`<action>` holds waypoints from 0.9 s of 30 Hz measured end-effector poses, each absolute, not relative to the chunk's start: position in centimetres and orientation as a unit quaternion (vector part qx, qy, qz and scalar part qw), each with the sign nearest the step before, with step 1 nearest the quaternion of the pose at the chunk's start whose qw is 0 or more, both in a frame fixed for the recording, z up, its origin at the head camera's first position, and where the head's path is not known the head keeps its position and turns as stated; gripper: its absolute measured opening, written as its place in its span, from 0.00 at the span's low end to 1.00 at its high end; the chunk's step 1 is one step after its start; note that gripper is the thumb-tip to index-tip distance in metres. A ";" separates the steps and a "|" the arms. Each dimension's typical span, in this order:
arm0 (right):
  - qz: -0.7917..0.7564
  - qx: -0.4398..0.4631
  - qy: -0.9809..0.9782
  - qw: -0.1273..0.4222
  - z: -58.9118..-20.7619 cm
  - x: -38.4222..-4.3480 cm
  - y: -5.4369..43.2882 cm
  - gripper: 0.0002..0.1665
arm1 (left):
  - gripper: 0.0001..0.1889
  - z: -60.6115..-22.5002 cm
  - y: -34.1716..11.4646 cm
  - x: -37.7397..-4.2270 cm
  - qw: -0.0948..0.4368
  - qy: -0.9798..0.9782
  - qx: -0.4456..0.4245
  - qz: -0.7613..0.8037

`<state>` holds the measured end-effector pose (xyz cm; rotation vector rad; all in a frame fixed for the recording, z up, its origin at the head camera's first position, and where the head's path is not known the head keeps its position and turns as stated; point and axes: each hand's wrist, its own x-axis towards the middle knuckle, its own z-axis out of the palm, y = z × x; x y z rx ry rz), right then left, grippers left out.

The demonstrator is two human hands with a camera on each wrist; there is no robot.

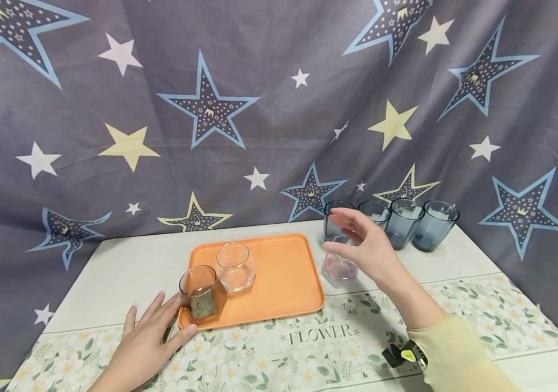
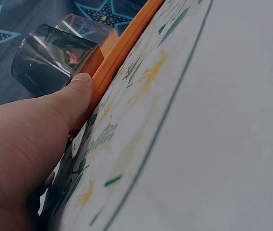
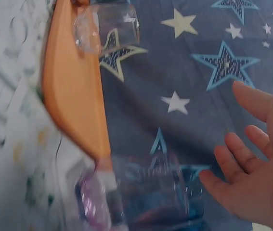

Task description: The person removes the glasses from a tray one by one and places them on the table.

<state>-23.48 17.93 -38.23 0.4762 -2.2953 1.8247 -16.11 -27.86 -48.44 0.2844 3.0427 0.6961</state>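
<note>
One white-covered table (image 1: 112,272), crossed at the near side by a floral band (image 1: 298,365) lettered "FLOWER" and edged with thin dark lines. Backdrop: one grey-purple cloth (image 1: 279,136), hung behind and at both sides, with blue-outlined, yellow and white stars. On the table, left of centre: one orange tray (image 1: 281,277), shallow-rimmed, near edge meeting the band; in it, one smoke-tinted glass (image 1: 204,302), upright at the near-left corner, and one clear glass (image 1: 236,276), upright just behind it, hexagonal base. Right of the tray, on the white cover: one pink-based glass (image 1: 339,270), upright. Behind, at the back right: four blue glasses (image 1: 401,231) in a row. Left hand (image 1: 150,333): fingers spread, thumb touching the tray's rim, gripping no glass. Right hand (image 1: 368,247), yellow-sleeved: thumb and fingers apart, beside the pink-based glass, clasping nothing.
</note>
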 end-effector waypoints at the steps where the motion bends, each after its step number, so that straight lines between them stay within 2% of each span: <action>1: 0.616 0.167 -0.765 0.083 -38.1 -23.5 17.5 0.42 | 0.48 -48.4 -27.8 -16.1 0.003 0.971 0.091 0.222; 17: 0.636 0.245 -0.731 -0.027 -38.3 -24.4 8.3 0.47 | 0.51 -48.7 -28.2 -16.4 0.026 0.971 0.078 0.224; 27: 0.602 0.248 -0.756 -0.060 -39.9 -25.4 4.5 0.49 | 0.47 -48.7 -28.0 -16.2 0.011 0.972 0.088 0.219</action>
